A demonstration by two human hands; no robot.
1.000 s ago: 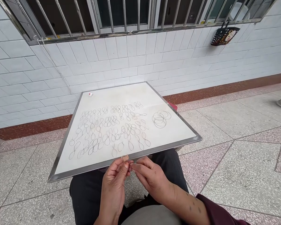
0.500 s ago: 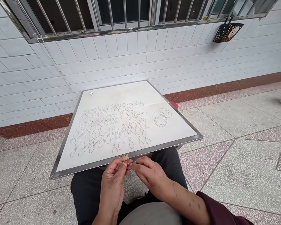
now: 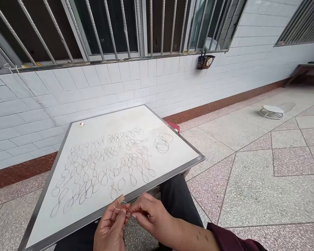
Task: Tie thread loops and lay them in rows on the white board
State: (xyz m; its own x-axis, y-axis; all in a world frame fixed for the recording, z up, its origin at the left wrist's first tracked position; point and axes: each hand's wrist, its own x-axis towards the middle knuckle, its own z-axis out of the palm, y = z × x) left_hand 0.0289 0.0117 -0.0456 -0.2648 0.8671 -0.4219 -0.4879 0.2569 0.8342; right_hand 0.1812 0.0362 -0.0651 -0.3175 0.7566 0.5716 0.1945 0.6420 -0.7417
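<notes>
Close to the table's front edge, my left hand [image 3: 112, 223] pinches a thin wire loop [image 3: 117, 206] between thumb and fingers. Something tan, like tape, wraps one of its fingertips. My right hand [image 3: 153, 214] meets it from the right, thumb and forefinger closed on the same thin wire. Where the fingertips come together, the wire's exact shape is hard to make out. Beyond the hands, several wire figure-eights [image 3: 131, 164] lie in rows on the white table [image 3: 178, 162]. Some round wire rings [image 3: 162, 143] overlap at the right side of the tabletop.
A small red-and-white object [image 3: 82, 124] rests at the table's far left corner. The table has a grey metal rim and stands by a tiled wall [image 3: 99, 83] with barred windows. A dark basket [image 3: 205, 62] hangs there. A low round seat [image 3: 271, 111] stands on the floor at right.
My view has swung to the right and up, so the table and hands appear lower and further left. Both hands stay together at the wire, the right thumb now more visible.
</notes>
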